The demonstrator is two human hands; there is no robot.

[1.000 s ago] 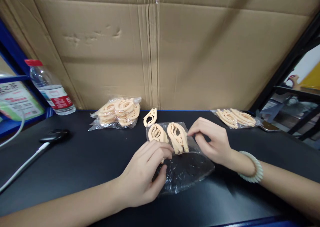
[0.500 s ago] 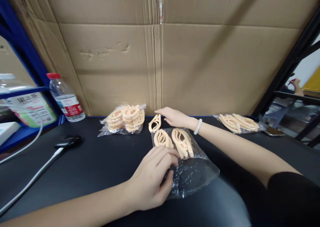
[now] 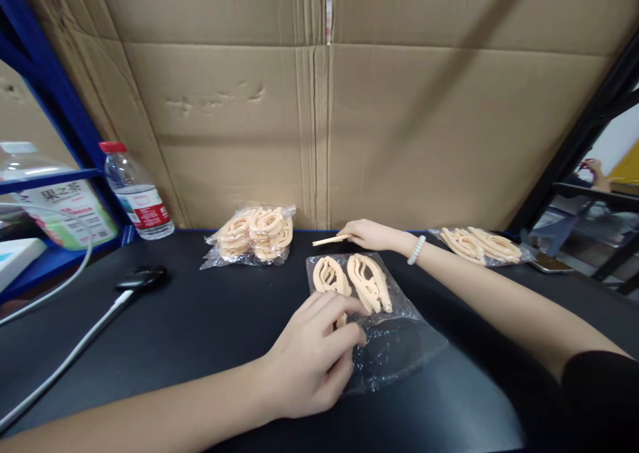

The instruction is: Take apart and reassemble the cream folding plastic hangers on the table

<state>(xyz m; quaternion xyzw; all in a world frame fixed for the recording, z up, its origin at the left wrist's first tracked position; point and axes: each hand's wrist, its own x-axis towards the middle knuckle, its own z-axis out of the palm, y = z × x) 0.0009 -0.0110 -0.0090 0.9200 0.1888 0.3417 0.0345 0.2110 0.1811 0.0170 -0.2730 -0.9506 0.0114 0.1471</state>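
A clear plastic bag (image 3: 394, 346) lies on the black table (image 3: 200, 320) with two peach plastic hair clips (image 3: 355, 281) inside its far end. My left hand (image 3: 314, 356) pinches the bag's near left edge, fingers curled on the film. My right hand (image 3: 372, 235) reaches to the back of the table and grips a loose peach clip (image 3: 329, 241), lifted edge-on off the surface. A white bead bracelet (image 3: 416, 249) sits on my right wrist.
A filled bag of clips (image 3: 252, 235) lies at the back left of centre, another bag of clips (image 3: 479, 245) at the back right. A water bottle (image 3: 134, 192), a black handheld device with a white cable (image 3: 134, 279) and a blue shelf (image 3: 50, 253) are on the left. A cardboard wall (image 3: 319, 107) stands behind.
My right hand left the bag, reached to the back of the table and picked up the loose clip, which now shows edge-on. My left hand stayed on the bag.
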